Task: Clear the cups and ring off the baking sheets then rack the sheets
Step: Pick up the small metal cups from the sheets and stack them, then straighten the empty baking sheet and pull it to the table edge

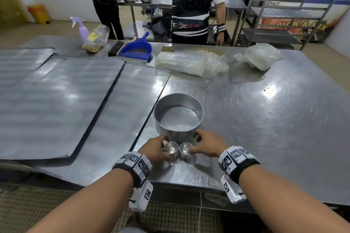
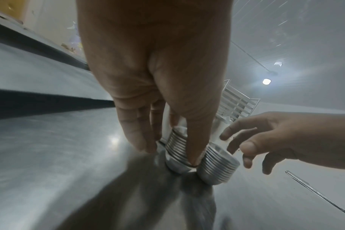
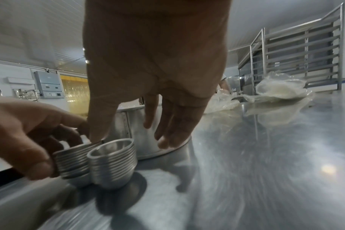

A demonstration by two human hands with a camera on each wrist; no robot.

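Note:
Two stacks of small ribbed metal cups stand side by side on the steel table (image 1: 255, 119), just in front of the round metal ring (image 1: 179, 117). My left hand (image 1: 161, 149) grips the left cup stack (image 1: 171, 149) between thumb and fingers; the left wrist view shows the thumb lying down the left cup stack (image 2: 176, 149). My right hand (image 1: 195, 143) hovers with relaxed, spread fingers beside the right cup stack (image 1: 186, 150), its thumb at the rim. Flat baking sheets (image 1: 56, 100) lie to the left; cups and ring sit just right of the nearest sheet (image 1: 123, 109).
A metal tray rack (image 1: 293, 5) stands past the table's far right corner. Along the far edge lie a blue dustpan (image 1: 136, 49), a purple spray bottle (image 1: 83, 28), a plastic-wrapped roll (image 1: 189, 64) and a crumpled bag (image 1: 261, 55). Two people stand behind the table.

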